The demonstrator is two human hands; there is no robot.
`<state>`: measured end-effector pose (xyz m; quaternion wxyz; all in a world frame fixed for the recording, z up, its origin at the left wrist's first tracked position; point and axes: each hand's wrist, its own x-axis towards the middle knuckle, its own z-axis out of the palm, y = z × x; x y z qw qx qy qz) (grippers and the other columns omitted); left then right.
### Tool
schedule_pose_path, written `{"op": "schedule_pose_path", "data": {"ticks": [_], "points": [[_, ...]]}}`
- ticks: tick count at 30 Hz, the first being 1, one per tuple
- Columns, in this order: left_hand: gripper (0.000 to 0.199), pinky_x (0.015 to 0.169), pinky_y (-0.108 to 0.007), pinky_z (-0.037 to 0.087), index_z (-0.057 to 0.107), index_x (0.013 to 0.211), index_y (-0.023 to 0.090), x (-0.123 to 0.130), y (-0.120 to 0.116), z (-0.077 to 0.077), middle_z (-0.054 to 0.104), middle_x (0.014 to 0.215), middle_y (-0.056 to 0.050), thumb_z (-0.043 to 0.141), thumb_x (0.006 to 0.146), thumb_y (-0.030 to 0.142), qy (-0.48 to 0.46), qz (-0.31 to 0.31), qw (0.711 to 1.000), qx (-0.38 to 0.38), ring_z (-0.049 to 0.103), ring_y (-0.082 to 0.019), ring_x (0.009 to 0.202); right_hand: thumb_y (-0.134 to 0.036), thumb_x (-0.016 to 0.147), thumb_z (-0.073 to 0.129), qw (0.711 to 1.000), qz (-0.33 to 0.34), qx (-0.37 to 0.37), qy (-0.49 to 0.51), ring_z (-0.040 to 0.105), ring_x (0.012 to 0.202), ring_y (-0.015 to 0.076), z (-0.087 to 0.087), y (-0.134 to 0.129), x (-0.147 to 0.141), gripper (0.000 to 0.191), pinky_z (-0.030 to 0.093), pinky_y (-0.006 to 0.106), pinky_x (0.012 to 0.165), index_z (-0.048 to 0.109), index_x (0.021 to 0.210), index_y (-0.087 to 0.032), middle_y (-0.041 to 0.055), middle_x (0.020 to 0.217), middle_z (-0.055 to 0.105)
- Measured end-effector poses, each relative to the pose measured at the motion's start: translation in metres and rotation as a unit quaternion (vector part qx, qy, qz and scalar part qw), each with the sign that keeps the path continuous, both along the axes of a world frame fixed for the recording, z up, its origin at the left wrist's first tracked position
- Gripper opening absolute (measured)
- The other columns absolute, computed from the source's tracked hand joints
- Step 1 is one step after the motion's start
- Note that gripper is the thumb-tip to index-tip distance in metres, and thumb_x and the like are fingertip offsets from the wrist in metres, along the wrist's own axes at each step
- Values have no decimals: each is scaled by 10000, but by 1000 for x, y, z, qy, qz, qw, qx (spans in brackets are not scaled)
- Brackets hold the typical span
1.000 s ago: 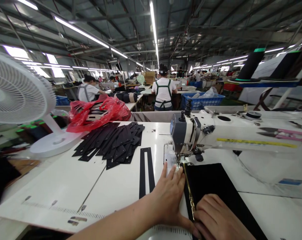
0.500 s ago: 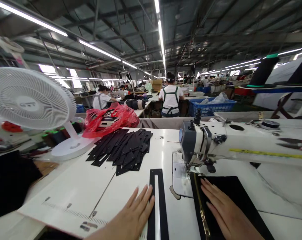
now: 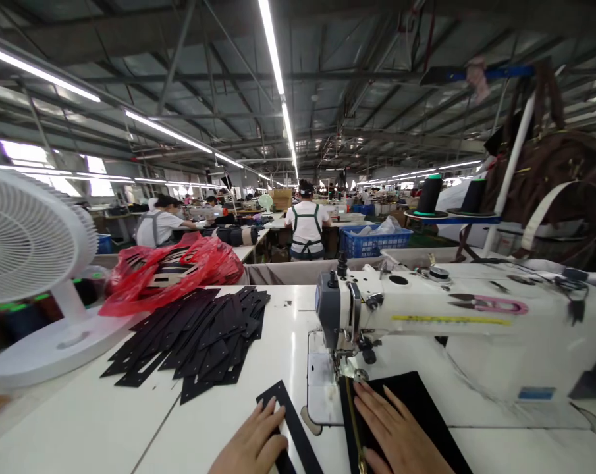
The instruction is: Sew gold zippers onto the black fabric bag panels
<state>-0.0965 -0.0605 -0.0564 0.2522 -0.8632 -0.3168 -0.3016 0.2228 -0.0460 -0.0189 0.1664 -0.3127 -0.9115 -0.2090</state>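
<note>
My left hand [image 3: 252, 442] rests on a black strip with a long slot [image 3: 298, 428], its fingers stretched out over the strip's upper left side. The strip lies slanted on the white table. My right hand [image 3: 399, 428] lies flat, fingers extended, on a black fabric panel [image 3: 429, 405]. Along the panel's left edge runs a gold-toothed zipper [image 3: 353, 421], its upper end at the presser foot [image 3: 344, 368] of a white sewing machine [image 3: 416, 336]. The zipper pull near the bottom is partly cut off by the frame.
A heap of black slotted strips [image 3: 203, 339] lies left of the machine, beside a red plastic bag [image 3: 179, 270] and a white fan [image 3: 35, 243]. Pink-handled thread snips [image 3: 495, 303] sit on the machine arm. Thread cones [image 3: 430, 195] stand behind. Other people work farther off.
The view has turned right and tilted up. Under my left hand the slotted strip has swung from nearly straight to slanted. My right hand stays on the zippered panel.
</note>
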Motion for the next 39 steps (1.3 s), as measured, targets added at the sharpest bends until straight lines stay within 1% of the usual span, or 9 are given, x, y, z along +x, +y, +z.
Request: {"op": "schedule_pose_path", "data": {"ticks": [6,9,13,19,22,24,30,33,39], "points": [[347,843,-290,527,628,1018,197,5,15,-6,646,1092,-64,287,965,232,27,21,997,72,574,-223,1066,-341,904,469,999,3,35,-2,444,1233,216,-7,3,0,576,439,340,954,309,1406,-109,100,1376,408],[336,729,-313,546,643,901,210,7,7,4,662,1008,-82,312,928,154,-14,81,993,84,617,-239,927,-322,901,462,998,-1,61,-21,476,1205,210,-5,4,0,511,467,330,918,398,1358,-104,94,1356,433],[377,618,-229,549,633,979,156,3,-7,22,685,882,-73,310,846,13,69,103,991,49,653,-179,745,-308,878,478,998,-3,55,-20,501,1180,227,-4,4,-1,490,479,347,899,450,1323,-107,102,1349,445],[392,731,-251,569,623,1051,111,-5,-14,42,673,1037,-101,247,940,110,22,48,995,85,643,-206,971,-303,862,485,999,-12,31,-2,488,1192,242,-8,-5,-5,511,481,364,898,438,1335,-118,106,1354,439],[350,890,-312,523,554,1178,70,19,-11,62,598,1189,-149,291,967,161,-15,-18,999,36,528,-235,1165,-311,884,452,1000,-22,-8,7,438,1236,248,-2,-12,-13,517,458,395,938,401,1361,-118,102,1387,389],[320,907,-315,515,548,1161,54,47,-4,71,607,1169,-165,313,969,155,-46,-53,998,2,545,-221,1146,-281,886,435,999,-24,-44,21,395,1267,251,3,-13,-18,535,427,420,975,351,1391,-123,101,1404,361],[261,784,-306,578,605,953,63,108,15,50,682,943,-150,348,941,103,-16,-52,997,-63,668,-208,901,-210,817,466,992,9,-120,42,381,1273,276,4,-10,-19,650,392,466,999,264,1430,-139,126,1398,376],[290,777,-329,582,614,881,72,109,17,40,684,911,-141,332,942,103,-36,-43,997,-46,669,-234,900,-183,786,459,994,20,-104,35,420,1246,280,6,-8,-17,665,414,454,977,284,1425,-135,128,1384,401],[375,725,-313,596,618,843,86,102,18,41,685,966,-135,270,971,138,-26,-30,998,-45,680,-231,880,-137,748,438,998,24,-19,52,430,1242,246,2,-4,-18,754,420,398,950,168,1450,-83,133,1355,447]]}}
